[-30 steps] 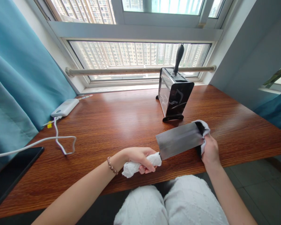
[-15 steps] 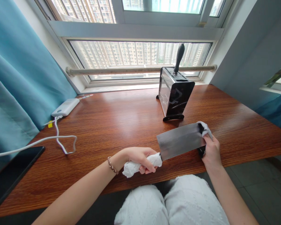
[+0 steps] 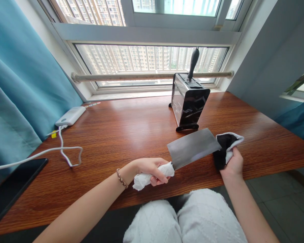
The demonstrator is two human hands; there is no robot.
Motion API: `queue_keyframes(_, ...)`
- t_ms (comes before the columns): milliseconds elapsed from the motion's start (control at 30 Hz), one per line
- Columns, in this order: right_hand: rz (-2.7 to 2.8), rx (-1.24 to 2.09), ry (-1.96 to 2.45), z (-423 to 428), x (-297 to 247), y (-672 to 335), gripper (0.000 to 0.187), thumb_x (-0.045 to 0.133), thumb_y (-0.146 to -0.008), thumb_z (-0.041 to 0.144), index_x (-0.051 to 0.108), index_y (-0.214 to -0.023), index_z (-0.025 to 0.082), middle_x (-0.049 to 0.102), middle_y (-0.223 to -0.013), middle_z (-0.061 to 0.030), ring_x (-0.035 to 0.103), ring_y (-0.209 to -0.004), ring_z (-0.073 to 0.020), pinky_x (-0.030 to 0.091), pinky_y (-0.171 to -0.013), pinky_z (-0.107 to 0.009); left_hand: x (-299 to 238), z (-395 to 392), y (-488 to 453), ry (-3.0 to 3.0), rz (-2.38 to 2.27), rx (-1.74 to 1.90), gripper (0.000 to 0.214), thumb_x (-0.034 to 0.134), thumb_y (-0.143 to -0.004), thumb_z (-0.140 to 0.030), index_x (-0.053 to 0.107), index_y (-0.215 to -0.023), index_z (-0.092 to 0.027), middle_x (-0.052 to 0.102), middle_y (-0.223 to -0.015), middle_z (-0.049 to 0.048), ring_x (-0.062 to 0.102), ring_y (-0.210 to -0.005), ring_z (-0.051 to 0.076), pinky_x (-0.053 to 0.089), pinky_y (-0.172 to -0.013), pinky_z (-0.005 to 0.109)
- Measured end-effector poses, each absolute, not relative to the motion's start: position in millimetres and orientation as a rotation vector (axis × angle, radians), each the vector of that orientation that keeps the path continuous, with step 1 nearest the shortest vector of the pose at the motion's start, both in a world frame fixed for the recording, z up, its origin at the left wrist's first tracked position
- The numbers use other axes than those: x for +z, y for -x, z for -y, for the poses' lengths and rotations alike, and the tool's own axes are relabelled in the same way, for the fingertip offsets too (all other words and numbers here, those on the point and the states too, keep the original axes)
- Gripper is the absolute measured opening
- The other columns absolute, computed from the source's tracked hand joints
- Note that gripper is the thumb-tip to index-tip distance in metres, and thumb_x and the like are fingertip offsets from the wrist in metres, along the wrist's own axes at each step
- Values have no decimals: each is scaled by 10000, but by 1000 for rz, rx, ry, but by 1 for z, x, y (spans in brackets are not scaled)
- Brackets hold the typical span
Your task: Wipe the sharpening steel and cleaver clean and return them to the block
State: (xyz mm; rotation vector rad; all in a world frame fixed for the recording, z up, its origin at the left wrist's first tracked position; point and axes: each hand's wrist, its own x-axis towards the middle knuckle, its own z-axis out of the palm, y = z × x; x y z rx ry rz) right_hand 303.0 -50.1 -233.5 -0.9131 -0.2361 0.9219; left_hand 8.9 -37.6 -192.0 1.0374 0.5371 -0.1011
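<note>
My left hand [image 3: 153,171] is closed round the handle of a cleaver [image 3: 194,147], with white tissue or cloth [image 3: 142,180] wrapped about the handle. The broad grey blade points right and slightly away from me, above the table. My right hand [image 3: 233,165] grips a black and white cloth [image 3: 225,150] just beyond the blade's far end; whether the cloth's edge touches the blade I cannot tell. Behind the blade stands a shiny knife block [image 3: 190,101] with a black front, and one black knife handle [image 3: 194,62] rises from its top.
The brown wooden table [image 3: 121,125] reaches to the window. At the left lie a white adapter box [image 3: 71,116], its looping white cable [image 3: 62,146] and a black phone or tablet [image 3: 17,189]. A blue curtain [image 3: 22,67] hangs beside them. My knees [image 3: 184,216] are under the front edge.
My right hand has moved a little right, and the cloth, which was round the blade's far end, has come off it and opened out. The blade has tilted slightly; my left hand has hardly moved.
</note>
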Motion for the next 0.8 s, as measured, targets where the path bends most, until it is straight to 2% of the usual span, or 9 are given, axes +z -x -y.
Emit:
queue_keyframes(133, 384, 899, 902, 53, -226, -293, 436, 357, -802, 490, 558, -1037, 183, 624, -918, -17, 581, -896, -177, 466, -811, -322, -195, 37, -9, -1000, -521, -86, 246, 650, -593, -192, 455, -735, -141, 421, -600, -24, 321, -422, 32, 224, -355, 167)
queue_keyframes(233, 457, 927, 904, 55, -225, -289, 487, 316, -804, 519, 551, -1047, 168, 622, -919, -35, 581, -896, -188, 459, -810, -341, -196, 37, -9, -999, -515, -89, 241, 646, -602, -193, 451, -735, -144, 416, -588, -27, 310, -415, 31, 215, -354, 168)
queue_keyframes(433, 308, 827, 971, 55, -230, -290, 315, 534, -729, 389, 598, -913, 142, 620, -795, 6, 588, -794, -123, 464, -768, -245, -196, 37, -8, -1008, -517, -78, 234, 643, -599, -193, 454, -728, -144, 406, -573, -33, 302, -406, 30, 216, -349, 169)
queue_keyframes(633, 348, 774, 826, 54, -226, -287, 372, 409, -795, 460, 570, -990, 188, 607, -920, 4, 571, -865, -123, 436, -839, -270, -194, 36, -7, -1014, -510, -92, 237, 641, -602, -190, 453, -741, -147, 401, -567, -37, 299, -382, 28, 218, -339, 172)
queue_keyframes(800, 496, 801, 891, 58, -224, -279, 331, 481, -759, 454, 595, -911, 182, 624, -854, -6, 586, -794, -113, 466, -747, -231, -194, 37, -8, -1015, -483, -94, 235, 641, -604, -185, 461, -749, -140, 416, -585, -28, 312, -397, 33, 216, -342, 174)
